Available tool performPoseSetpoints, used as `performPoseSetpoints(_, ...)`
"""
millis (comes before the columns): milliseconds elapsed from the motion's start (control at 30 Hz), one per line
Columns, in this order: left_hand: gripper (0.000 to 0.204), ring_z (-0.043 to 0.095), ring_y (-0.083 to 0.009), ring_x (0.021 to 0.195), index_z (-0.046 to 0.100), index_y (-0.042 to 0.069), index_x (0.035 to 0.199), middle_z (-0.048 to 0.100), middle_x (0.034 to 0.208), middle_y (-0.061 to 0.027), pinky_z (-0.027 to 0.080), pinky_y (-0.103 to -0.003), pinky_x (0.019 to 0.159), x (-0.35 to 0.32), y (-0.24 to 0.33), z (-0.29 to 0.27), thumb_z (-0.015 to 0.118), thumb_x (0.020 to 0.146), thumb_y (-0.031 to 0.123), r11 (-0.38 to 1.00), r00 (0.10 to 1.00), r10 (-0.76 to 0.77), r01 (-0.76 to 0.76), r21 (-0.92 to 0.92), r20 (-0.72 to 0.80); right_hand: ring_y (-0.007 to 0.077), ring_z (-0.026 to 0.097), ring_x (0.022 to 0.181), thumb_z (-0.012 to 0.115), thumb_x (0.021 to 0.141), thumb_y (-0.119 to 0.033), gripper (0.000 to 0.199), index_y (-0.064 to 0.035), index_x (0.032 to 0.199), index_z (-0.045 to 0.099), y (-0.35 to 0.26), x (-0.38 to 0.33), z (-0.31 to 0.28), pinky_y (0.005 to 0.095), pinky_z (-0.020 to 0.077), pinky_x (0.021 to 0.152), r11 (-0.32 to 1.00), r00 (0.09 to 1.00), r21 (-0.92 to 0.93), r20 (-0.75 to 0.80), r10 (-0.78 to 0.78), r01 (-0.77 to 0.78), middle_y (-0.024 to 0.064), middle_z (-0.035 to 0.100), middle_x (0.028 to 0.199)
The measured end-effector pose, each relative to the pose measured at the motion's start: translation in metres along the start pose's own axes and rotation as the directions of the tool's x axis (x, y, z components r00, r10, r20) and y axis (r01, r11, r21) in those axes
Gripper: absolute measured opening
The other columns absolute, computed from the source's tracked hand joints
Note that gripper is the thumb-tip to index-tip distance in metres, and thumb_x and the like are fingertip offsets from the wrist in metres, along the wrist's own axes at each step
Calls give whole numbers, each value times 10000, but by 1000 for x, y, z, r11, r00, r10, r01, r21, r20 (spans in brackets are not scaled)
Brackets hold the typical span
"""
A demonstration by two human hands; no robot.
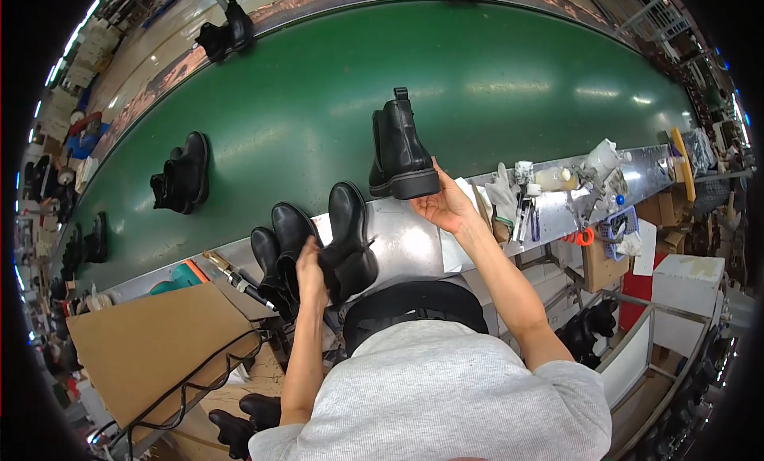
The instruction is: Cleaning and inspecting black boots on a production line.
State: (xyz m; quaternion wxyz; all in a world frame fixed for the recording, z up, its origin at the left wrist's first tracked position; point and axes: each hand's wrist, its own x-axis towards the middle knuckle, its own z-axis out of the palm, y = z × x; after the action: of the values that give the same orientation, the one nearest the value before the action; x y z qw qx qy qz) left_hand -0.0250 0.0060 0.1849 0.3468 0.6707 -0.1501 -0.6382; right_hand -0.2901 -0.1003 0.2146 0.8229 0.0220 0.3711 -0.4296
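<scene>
My right hand (447,205) grips a black ankle boot (404,146) by the heel end of its sole, at the near edge of the green belt. The boot's pull tab points away from me, and a second dark boot shape shows close along its left side. Between black boots standing on the metal ledge is my left hand (311,276), seen edge-on and slightly blurred. It touches or nearly touches a boot (291,226) on its left; its fingers are partly hidden. Another boot (348,214) stands just to its right, toe away from me.
The green belt (318,95) carries more boots (185,174) at left. Along the metal ledge (406,246) to the right lie a glove (501,192), bottles (553,178), orange-handled scissors (585,236) and a blue basket (621,226). A cardboard sheet (159,349) and a black cable are at lower left.
</scene>
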Motion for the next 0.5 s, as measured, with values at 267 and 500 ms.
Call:
performPoseSetpoints(267, 634, 385, -368, 1182, 265, -45, 1342, 338, 1295, -263, 319, -413, 976, -54, 46, 123, 561, 834, 191, 350, 460, 877, -808, 475, 136, 124, 593, 896, 563, 871, -392, 386, -70, 1084, 550, 73, -34, 26, 299, 471, 810, 976, 976, 41, 40, -216, 214, 36, 616, 1002)
performPoseSetpoints(500, 374, 503, -305, 1061, 454, -81, 1209, 488, 1163, -199, 388, -357, 914, -45, 28, 121, 419, 901, 127, 400, 471, 866, -853, 335, 167, 179, 633, 809, 545, 853, -483, 505, -1, 998, 578, 61, -54, -16, 328, 520, 737, 990, 998, -128, 1, -68, 67, 111, 642, 910)
